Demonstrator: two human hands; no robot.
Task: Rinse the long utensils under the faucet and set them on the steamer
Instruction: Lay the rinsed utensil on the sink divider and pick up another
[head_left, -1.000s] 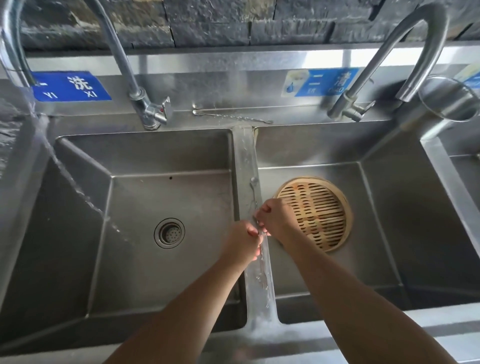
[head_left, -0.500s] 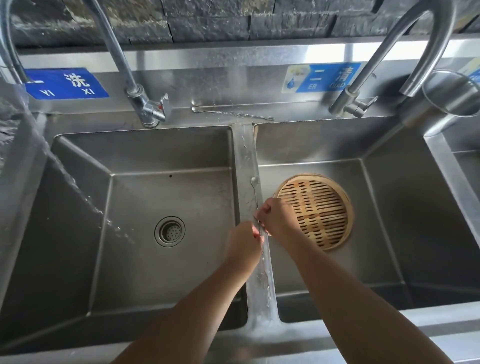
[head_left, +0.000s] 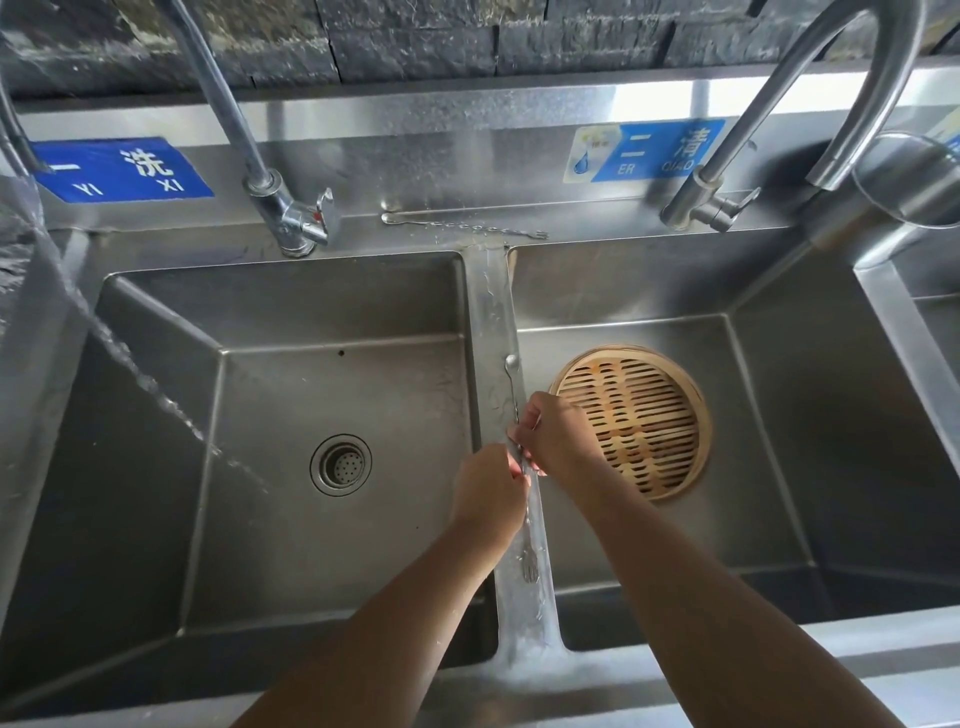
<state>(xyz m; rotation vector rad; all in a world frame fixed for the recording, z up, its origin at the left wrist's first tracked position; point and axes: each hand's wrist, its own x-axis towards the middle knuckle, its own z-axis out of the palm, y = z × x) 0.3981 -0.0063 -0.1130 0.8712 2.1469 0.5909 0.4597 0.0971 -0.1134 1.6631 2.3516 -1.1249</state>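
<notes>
A long thin metal utensil (head_left: 511, 364), with a small spoon bowl at its far end and a small fork at its near end, lies along the wet divider (head_left: 491, 301) between two sink basins. My left hand (head_left: 488, 493) and my right hand (head_left: 558, 441) pinch its middle from either side, fingertips nearly touching. A second long utensil (head_left: 462, 224) lies on the back ledge between the faucets. The round bamboo steamer (head_left: 631, 421) sits on the floor of the right basin, just right of my right hand.
The left basin holds a drain strainer (head_left: 341, 464), and a water stream (head_left: 130, 364) arcs into it from the far left. A left faucet (head_left: 283, 208) and a curved right faucet (head_left: 852, 93) rise from the ledge. A metal cup (head_left: 914, 182) stands at the far right.
Hardly anything differs: both hands stay pinched on the utensil over the divider, and the water keeps running into the left basin.
</notes>
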